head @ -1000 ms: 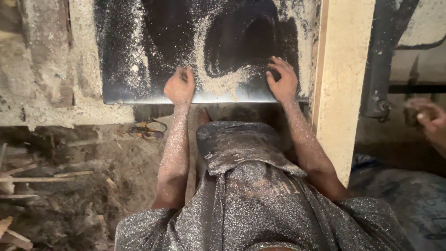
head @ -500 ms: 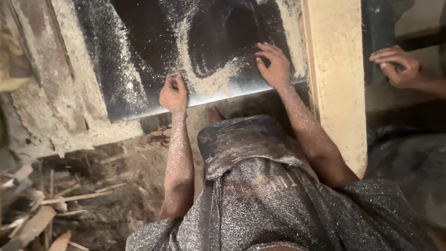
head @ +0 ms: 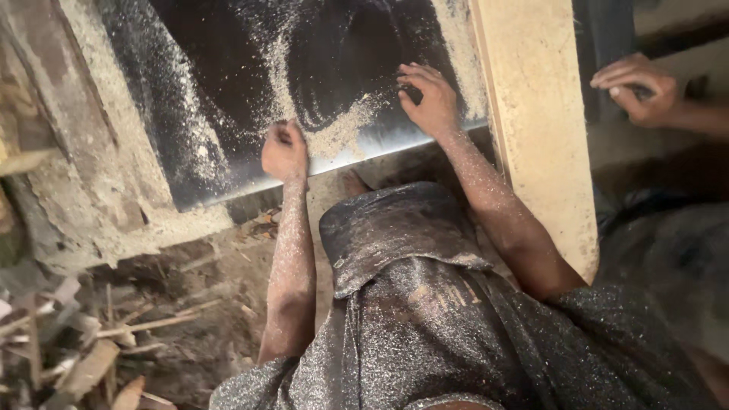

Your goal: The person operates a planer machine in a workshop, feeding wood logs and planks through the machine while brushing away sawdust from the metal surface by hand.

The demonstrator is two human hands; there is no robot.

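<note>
A dark, shiny metal table top [head: 228, 68] dusted with pale sawdust [head: 334, 137] fills the upper part of the head view. My left hand [head: 284, 150] rests near its front edge with the fingers curled in, touching the sawdust. My right hand [head: 425, 97] lies flat on the surface further right, fingers spread over the dust. Both forearms and my dark clothes [head: 425, 319] are speckled with sawdust. Neither hand holds anything.
A pale wooden plank [head: 531, 129] runs along the right side of the metal surface. Another person's hand [head: 634, 87] is at the upper right beyond it. Wood scraps and splinters [head: 83, 342] litter the ground at the lower left, under a dusty ledge [head: 91, 175].
The view has tilted and shifted, so the table now sits at an angle. My left hand has slid nearer the front edge with its fingers curled. The other person's hand has come further into view.
</note>
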